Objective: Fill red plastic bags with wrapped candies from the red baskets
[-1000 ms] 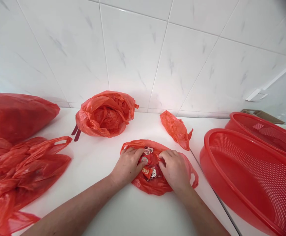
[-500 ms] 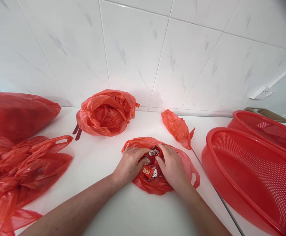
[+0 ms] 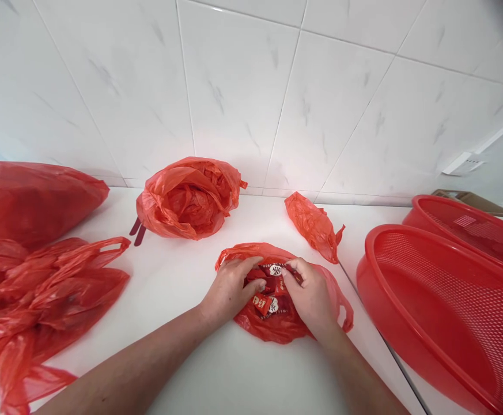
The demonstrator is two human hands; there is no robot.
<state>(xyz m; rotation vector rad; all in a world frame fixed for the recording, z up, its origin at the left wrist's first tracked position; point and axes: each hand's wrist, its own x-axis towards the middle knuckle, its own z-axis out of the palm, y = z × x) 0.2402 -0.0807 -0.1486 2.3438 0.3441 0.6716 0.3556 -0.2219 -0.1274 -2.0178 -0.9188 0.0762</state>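
A red plastic bag (image 3: pixel 262 330) lies on the white table in front of me, its mouth spread wide. Inside it are small wrapped candies, among them a bright red one (image 3: pixel 260 304) and a dark red one with a white label (image 3: pixel 272 305). My left hand (image 3: pixel 229 286) rests over the bag's left rim, thumb and fingers apart among the candies. On the right side, my right hand (image 3: pixel 309 294) reaches in with bent fingers, thumb and forefinger apart beside another dark red candy (image 3: pixel 276 270). Its other fingertips are hidden.
An opened red bag (image 3: pixel 191 202) and a small crumpled red bag (image 3: pixel 311 225) lie near the tiled wall. Full-looking red bags (image 3: pixel 35 202) crowd the left. Red mesh baskets (image 3: pixel 424 323) stand at the right, beside a seam in the table. A cardboard box (image 3: pixel 471 202) sits behind them.
My thumbs and fingers have spread farther apart over the candies, the right hand shifting slightly right. More of the candies shows between the hands. The bag stays about where it was.
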